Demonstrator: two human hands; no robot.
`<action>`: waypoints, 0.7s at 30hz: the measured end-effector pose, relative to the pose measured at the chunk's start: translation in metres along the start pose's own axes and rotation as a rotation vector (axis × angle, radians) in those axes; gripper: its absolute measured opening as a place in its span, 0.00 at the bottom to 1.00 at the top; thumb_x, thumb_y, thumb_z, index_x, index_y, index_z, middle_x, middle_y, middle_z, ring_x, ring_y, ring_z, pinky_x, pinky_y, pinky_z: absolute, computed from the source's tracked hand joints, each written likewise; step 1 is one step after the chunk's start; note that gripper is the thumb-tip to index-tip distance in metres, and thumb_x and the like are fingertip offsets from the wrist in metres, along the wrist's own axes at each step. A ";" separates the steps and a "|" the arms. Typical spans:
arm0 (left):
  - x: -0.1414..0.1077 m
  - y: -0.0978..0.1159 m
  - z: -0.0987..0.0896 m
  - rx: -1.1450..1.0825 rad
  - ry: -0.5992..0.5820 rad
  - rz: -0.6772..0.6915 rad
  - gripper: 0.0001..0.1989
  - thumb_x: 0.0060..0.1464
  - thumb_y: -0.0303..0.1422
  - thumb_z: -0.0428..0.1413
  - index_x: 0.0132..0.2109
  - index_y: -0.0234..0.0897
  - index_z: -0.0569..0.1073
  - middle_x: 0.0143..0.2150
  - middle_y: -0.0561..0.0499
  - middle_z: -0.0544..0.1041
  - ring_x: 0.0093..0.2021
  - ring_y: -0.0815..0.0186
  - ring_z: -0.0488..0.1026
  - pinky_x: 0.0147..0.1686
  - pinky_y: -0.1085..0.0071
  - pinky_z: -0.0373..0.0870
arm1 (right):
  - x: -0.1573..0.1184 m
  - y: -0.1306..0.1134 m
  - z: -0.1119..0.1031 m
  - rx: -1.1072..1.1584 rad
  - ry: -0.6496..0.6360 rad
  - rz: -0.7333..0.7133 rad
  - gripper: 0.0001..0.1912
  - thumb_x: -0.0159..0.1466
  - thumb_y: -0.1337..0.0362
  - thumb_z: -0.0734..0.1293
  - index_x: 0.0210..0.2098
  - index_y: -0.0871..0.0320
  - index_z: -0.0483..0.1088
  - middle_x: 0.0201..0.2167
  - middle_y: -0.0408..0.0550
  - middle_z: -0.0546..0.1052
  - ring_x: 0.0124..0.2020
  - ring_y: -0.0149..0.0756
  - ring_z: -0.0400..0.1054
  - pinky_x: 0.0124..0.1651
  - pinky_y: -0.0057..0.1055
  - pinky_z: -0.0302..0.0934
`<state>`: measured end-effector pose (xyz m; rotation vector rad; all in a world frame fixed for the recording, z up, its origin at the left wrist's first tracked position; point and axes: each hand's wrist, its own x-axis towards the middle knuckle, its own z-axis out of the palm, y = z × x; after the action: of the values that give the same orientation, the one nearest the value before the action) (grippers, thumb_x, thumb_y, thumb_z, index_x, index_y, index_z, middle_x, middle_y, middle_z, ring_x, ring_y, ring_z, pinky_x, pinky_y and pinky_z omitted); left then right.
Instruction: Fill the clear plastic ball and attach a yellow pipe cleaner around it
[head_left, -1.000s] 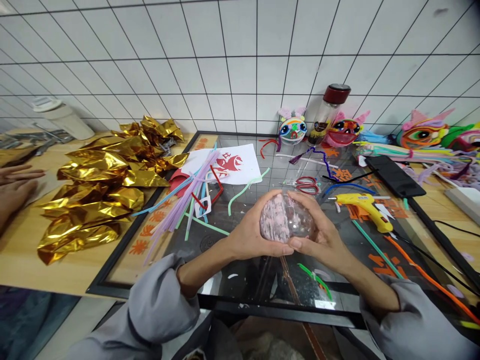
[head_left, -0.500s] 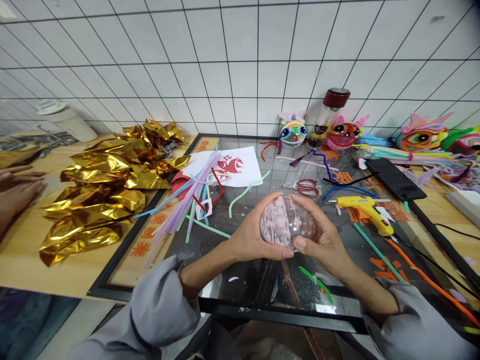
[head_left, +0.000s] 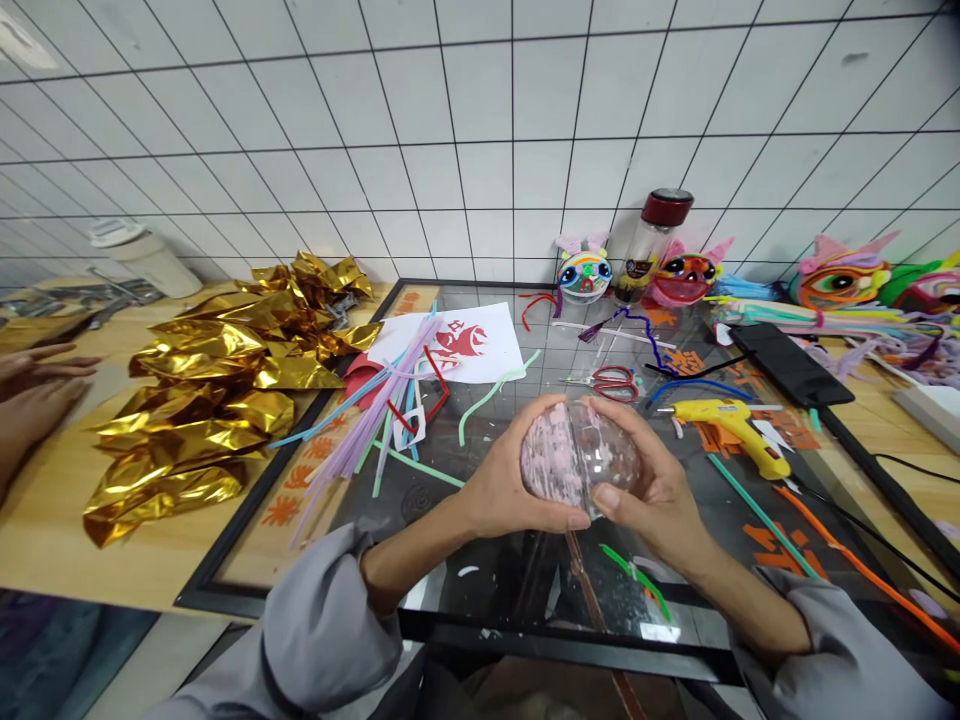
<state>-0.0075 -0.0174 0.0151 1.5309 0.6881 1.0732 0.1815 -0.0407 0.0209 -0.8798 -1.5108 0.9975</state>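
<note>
A clear plastic ball [head_left: 577,455], its left half lined with pinkish-white material, is held above the glass tabletop near the front edge. My left hand [head_left: 502,478] wraps round the lined half, with the thumb along the bottom. Round the clear half curl the fingers of my right hand [head_left: 660,490], its thumb pressed near the seam. Just behind the ball lie red-handled scissors [head_left: 615,384]. A yellow glue gun [head_left: 735,428] rests to the right of my right hand. Green pipe cleaner pieces [head_left: 637,582] lie below the ball.
Gold foil [head_left: 202,400] covers much of the left side, with another person's hands [head_left: 37,395] beyond it. Purple straws or pipe cleaners [head_left: 367,420] overlap a white paper [head_left: 487,345]. Along the wall stand a bottle [head_left: 652,245] and decorated heads [head_left: 585,272]. A phone [head_left: 791,365] lies right.
The view has tilted slightly, so the table sits a little lower in the picture. Both hands still hold the ball, which is turned slightly, with its seam more visible.
</note>
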 end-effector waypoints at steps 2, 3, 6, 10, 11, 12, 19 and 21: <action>0.000 0.001 0.000 -0.010 0.005 -0.021 0.52 0.34 0.39 0.74 0.65 0.40 0.60 0.64 0.41 0.67 0.63 0.47 0.66 0.66 0.53 0.59 | 0.000 0.001 -0.001 -0.017 -0.005 -0.003 0.30 0.58 0.51 0.75 0.59 0.43 0.69 0.58 0.48 0.70 0.61 0.47 0.65 0.65 0.46 0.61; 0.000 0.000 0.001 -0.015 0.006 -0.029 0.52 0.34 0.39 0.74 0.65 0.40 0.60 0.64 0.41 0.67 0.63 0.47 0.66 0.66 0.53 0.60 | 0.001 0.001 -0.001 -0.019 -0.010 0.003 0.30 0.58 0.51 0.75 0.59 0.44 0.69 0.58 0.48 0.70 0.61 0.47 0.65 0.65 0.46 0.61; 0.001 -0.001 0.001 -0.029 0.000 -0.032 0.52 0.34 0.38 0.74 0.64 0.40 0.60 0.64 0.40 0.67 0.63 0.47 0.67 0.66 0.53 0.60 | 0.000 0.001 -0.001 -0.011 -0.023 0.024 0.31 0.58 0.50 0.74 0.60 0.44 0.68 0.57 0.48 0.70 0.61 0.47 0.65 0.65 0.46 0.60; 0.001 -0.004 0.002 -0.062 -0.010 -0.052 0.52 0.34 0.36 0.74 0.64 0.39 0.58 0.65 0.39 0.67 0.64 0.48 0.67 0.65 0.54 0.62 | 0.000 0.003 0.001 -0.003 -0.014 0.042 0.32 0.58 0.48 0.74 0.60 0.44 0.68 0.57 0.47 0.71 0.60 0.47 0.66 0.64 0.45 0.61; 0.001 -0.004 0.002 -0.081 -0.008 -0.074 0.52 0.34 0.35 0.73 0.64 0.39 0.57 0.65 0.39 0.66 0.64 0.48 0.67 0.64 0.54 0.63 | 0.001 0.005 0.001 -0.001 -0.010 0.056 0.32 0.58 0.48 0.74 0.60 0.44 0.68 0.58 0.47 0.71 0.61 0.48 0.65 0.65 0.46 0.60; 0.002 -0.005 0.002 -0.107 -0.005 -0.102 0.52 0.34 0.35 0.73 0.64 0.38 0.57 0.65 0.38 0.66 0.63 0.48 0.67 0.64 0.54 0.64 | 0.001 0.006 0.002 0.005 -0.010 0.079 0.33 0.58 0.47 0.74 0.60 0.44 0.67 0.58 0.47 0.71 0.61 0.48 0.65 0.65 0.46 0.60; 0.008 -0.004 0.006 -0.266 0.123 -0.253 0.47 0.33 0.42 0.74 0.59 0.36 0.63 0.58 0.39 0.73 0.58 0.50 0.71 0.58 0.56 0.68 | 0.005 0.014 0.001 0.178 -0.031 0.251 0.41 0.59 0.39 0.70 0.66 0.45 0.57 0.68 0.50 0.62 0.71 0.50 0.54 0.73 0.51 0.46; 0.010 -0.004 0.007 -0.337 0.154 -0.295 0.46 0.33 0.43 0.74 0.57 0.35 0.65 0.54 0.41 0.75 0.55 0.52 0.73 0.56 0.58 0.69 | 0.006 0.014 0.002 0.199 -0.044 0.264 0.40 0.58 0.42 0.71 0.66 0.43 0.58 0.69 0.48 0.61 0.71 0.49 0.53 0.73 0.51 0.45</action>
<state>0.0035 -0.0114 0.0142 1.0311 0.7677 1.0277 0.1790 -0.0306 0.0102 -0.9338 -1.3257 1.3432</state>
